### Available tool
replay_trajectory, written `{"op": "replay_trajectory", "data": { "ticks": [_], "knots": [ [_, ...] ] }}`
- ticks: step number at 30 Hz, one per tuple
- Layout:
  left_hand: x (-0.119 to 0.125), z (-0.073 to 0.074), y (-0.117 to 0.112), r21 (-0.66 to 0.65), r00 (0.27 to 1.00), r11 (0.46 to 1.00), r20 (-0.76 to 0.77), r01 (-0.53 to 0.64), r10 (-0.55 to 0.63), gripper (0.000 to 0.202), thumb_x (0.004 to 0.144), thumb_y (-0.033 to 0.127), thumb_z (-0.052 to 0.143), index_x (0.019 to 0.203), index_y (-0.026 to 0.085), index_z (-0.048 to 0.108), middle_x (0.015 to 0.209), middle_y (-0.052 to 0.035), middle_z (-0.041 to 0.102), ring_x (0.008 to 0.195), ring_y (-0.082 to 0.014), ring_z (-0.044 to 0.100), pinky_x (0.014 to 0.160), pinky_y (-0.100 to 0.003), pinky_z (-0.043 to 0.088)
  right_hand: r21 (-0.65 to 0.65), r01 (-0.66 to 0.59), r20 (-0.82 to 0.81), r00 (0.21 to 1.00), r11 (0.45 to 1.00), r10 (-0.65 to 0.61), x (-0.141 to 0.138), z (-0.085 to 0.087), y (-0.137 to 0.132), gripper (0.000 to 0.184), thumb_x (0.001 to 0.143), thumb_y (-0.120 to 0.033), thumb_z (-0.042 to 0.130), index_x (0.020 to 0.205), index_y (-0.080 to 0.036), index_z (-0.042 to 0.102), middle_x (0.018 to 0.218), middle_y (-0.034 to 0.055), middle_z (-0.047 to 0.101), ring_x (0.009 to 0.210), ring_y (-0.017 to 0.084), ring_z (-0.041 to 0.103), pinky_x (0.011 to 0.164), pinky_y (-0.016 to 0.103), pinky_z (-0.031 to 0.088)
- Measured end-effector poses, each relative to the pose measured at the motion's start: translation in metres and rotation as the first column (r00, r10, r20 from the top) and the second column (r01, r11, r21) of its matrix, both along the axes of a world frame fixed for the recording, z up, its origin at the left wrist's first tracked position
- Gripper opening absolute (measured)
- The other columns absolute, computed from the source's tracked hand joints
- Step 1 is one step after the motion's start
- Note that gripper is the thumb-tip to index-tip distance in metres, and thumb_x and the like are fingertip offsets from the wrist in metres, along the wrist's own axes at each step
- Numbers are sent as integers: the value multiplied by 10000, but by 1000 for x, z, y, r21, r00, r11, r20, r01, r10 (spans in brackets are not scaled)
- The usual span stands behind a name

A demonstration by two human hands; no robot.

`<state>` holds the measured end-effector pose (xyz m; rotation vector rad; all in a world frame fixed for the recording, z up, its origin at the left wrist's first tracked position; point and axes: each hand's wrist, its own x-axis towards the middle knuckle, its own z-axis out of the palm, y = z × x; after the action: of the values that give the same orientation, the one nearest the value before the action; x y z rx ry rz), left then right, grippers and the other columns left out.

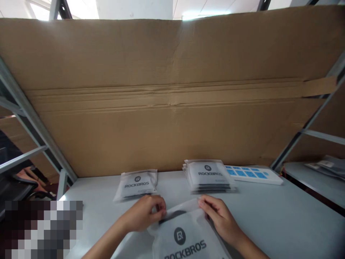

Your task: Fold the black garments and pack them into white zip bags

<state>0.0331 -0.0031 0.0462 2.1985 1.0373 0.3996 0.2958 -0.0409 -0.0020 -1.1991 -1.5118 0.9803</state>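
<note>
A frosted plastic zip bag (185,230) printed ROCKBROS is at the bottom middle, its lower part cut off by the frame edge. Something dark shows through near its top. My left hand (148,213) has its fingers closed at the bag's upper left edge. At the upper right corner, my right hand (219,217) pinches the plastic between thumb and fingers. Just beyond my left hand lies a flat packed ROCKBROS bag (137,184). Past my right hand is a stack of several similar bags (207,176).
A white panel with blue squares (249,174) lies beside the stack on the grey table (269,216). Behind stands a tall cardboard sheet (172,136) between metal posts (43,126). At right, another surface holds grey packages (330,165). Part of a person shows at far left.
</note>
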Motion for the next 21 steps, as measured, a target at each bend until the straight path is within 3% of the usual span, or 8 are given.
{"op": "replay_trajectory", "data": {
  "ticks": [4,8,11,15,21],
  "knots": [
    [-23,-6,1,-60,996,996,-54,-69,66,146,788,188,522,734,203,657,724,9,641,686,-169,557,647,-233,382,21,56,13,998,998,-57,9,-1,6,503,879,-667,504,620,-248,404,608,-52,367,588,155,384,544,267,327],
    [-34,-10,0,-132,990,989,-130,-69,52,109,790,229,502,741,196,594,735,21,575,711,-159,511,662,-229,374,46,62,58,996,997,-64,14,-5,12,475,881,-628,527,623,-240,436,615,-46,401,616,164,404,578,275,327],
    [-30,-14,-2,-176,993,982,-111,-65,46,155,847,306,500,765,196,573,713,32,516,677,-149,466,624,-226,355,54,50,94,994,997,-55,14,-7,13,429,897,-565,535,637,-233,460,614,-48,414,619,164,415,592,277,319],
    [-19,-25,-5,-183,999,983,-42,-7,-1,305,923,464,497,877,194,632,762,21,545,706,-159,471,629,-238,344,40,22,118,993,999,-26,13,-9,12,407,901,-543,523,646,-227,491,612,-49,426,612,162,432,586,273,322],
    [-14,-39,-6,-219,998,976,58,-17,30,290,893,418,557,726,181,570,708,33,473,716,-155,438,637,-244,320,-29,-33,111,993,999,36,12,-12,11,383,865,-531,566,651,-224,491,617,-55,433,600,152,443,561,252,351]
  ]
}}
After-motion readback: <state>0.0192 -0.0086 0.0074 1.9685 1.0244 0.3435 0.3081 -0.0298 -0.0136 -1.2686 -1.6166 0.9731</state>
